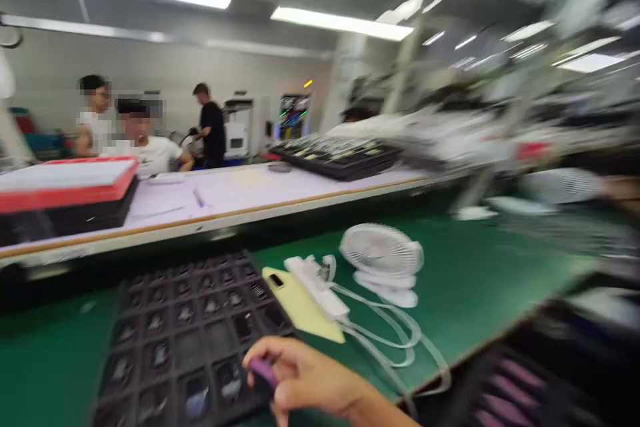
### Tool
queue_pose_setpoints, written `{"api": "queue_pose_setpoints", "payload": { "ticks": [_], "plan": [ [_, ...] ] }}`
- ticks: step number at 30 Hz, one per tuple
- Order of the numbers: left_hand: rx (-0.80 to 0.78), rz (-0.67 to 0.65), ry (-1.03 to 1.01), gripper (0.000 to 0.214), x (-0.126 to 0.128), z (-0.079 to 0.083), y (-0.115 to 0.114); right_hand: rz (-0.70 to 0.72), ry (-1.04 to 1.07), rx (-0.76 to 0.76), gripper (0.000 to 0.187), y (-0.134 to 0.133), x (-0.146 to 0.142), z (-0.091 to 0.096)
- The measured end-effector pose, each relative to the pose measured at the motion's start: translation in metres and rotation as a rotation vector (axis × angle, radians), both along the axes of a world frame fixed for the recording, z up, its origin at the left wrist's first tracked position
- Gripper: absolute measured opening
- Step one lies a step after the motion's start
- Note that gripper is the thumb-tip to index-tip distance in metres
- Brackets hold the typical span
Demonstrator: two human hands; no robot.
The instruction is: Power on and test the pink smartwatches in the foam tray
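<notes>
My right hand (307,373) reaches in from the lower right, its fingers closed on a small purple piece (263,371) of a kind I cannot make out. It hovers over the right side of a black compartment tray (193,350) on the green bench. Many of the tray's pockets hold small dark or shiny parts, blurred by motion, and a few look bare. Beside the tray lies a pale yellow pad or card (305,307), partly under a white power strip (317,287). My left hand is out of view.
A white fan (383,253) stands on the green bench (465,273), with white cables (400,327) looping in front. A raised shelf (240,197) bears a red-edged stack (70,183) and a loaded black tray (340,157). Pinkish pieces (510,390) sit lower right. Several people are beyond.
</notes>
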State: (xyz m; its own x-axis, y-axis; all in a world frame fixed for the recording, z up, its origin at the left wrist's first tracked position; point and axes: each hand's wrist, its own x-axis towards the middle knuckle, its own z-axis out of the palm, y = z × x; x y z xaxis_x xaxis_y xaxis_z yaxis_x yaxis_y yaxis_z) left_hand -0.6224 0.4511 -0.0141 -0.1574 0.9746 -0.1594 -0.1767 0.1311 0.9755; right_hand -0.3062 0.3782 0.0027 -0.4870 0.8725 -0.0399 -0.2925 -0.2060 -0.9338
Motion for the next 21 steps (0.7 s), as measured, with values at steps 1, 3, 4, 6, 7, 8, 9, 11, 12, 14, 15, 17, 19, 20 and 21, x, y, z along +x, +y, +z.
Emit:
{"api": "queue_pose_setpoints", "payload": {
  "ticks": [1,3,4,6,7,8,9,11,12,14,15,17,19,20,21],
  "plan": [
    [-0.006,0.082,0.044,0.055,-0.026,0.006,-0.029,-0.009,0.054,0.016,0.061,-0.001,-0.008,0.003],
    [0.066,0.159,0.105,0.062,-0.054,0.027,-0.073,-0.046,0.160,0.077,0.056,-0.003,-0.020,0.003],
    [0.115,0.110,0.134,0.057,-0.059,0.040,-0.085,-0.065,0.216,0.101,0.057,-0.003,-0.026,-0.001],
    [0.184,-0.030,0.198,0.059,-0.060,0.063,-0.087,-0.089,0.206,0.072,0.062,-0.003,-0.040,-0.012],
    [0.210,-0.090,0.239,0.060,-0.058,0.073,-0.080,-0.060,0.162,0.065,0.063,-0.003,-0.048,-0.017],
    [0.237,-0.150,0.281,0.060,-0.053,0.083,-0.070,-0.025,0.094,0.081,0.059,-0.003,-0.054,-0.020],
    [0.254,-0.230,0.328,0.058,-0.046,0.092,-0.060,-0.014,0.005,0.142,0.052,-0.004,-0.058,-0.020],
    [0.286,-0.424,0.397,0.051,-0.021,0.106,-0.044,-0.040,-0.235,0.404,0.037,-0.007,-0.054,-0.011],
    [0.291,-0.515,0.422,0.048,-0.003,0.112,-0.038,-0.079,-0.384,0.560,0.032,-0.010,-0.047,-0.002],
    [0.316,-0.666,0.419,0.040,0.033,0.122,-0.030,-0.094,-0.688,0.782,0.034,-0.013,-0.028,0.023],
    [0.357,-0.696,0.386,0.036,0.048,0.127,-0.026,-0.112,-0.827,0.846,0.033,-0.012,-0.020,0.037],
    [0.397,-0.724,0.303,0.034,0.071,0.134,-0.021,-0.126,-1.013,0.883,0.031,-0.007,-0.008,0.065],
    [0.419,-0.690,0.182,0.036,0.085,0.138,-0.021,-0.209,-0.993,0.844,0.029,0.000,0.000,0.090],
    [0.448,-0.665,0.116,0.037,0.090,0.141,-0.023,-0.266,-0.920,0.792,0.031,0.003,0.005,0.102],
    [0.493,-0.626,0.055,0.038,0.092,0.143,-0.024,-0.360,-0.822,0.733,0.035,0.003,0.010,0.114]
  ]
}}
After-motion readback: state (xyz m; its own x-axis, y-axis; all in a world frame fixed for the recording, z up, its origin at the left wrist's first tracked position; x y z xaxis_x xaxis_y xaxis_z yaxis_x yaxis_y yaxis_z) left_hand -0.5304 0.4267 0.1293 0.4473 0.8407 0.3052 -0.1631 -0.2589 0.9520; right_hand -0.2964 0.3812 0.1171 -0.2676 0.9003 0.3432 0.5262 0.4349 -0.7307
